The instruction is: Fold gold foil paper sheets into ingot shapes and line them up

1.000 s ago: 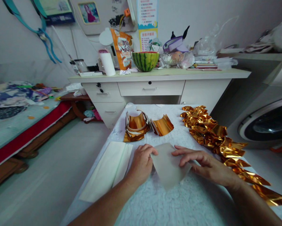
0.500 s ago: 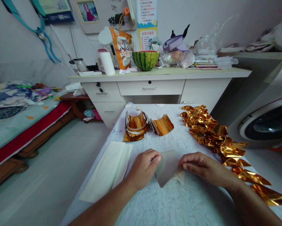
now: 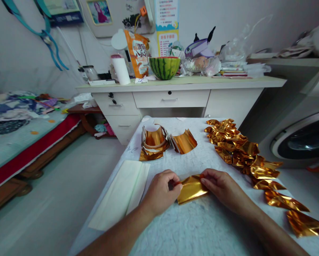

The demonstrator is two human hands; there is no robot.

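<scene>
A sheet of gold foil paper (image 3: 193,190) is stretched between my hands, its shiny side showing and its upper edge bent over. My left hand (image 3: 163,190) pinches it at the left edge. At the upper right corner my right hand (image 3: 220,186) grips it between thumb and fingers. Beyond them lie a curled stack of gold foil sheets (image 3: 154,138) and a smaller curved pile of foil sheets (image 3: 185,141). Several folded gold foil pieces (image 3: 236,149) run in a row along the right side.
A pale folded paper (image 3: 119,195) lies on the left of the cloth-covered table (image 3: 191,231). Behind stands a white desk (image 3: 172,85) with a watermelon half (image 3: 165,67) on it. A washing machine (image 3: 303,135) is at right, a bed (image 3: 42,131) at left.
The sheet has turned from its dull grey side to its gold side and lies lower and flatter. My right hand has shifted slightly left, closer to my left hand.
</scene>
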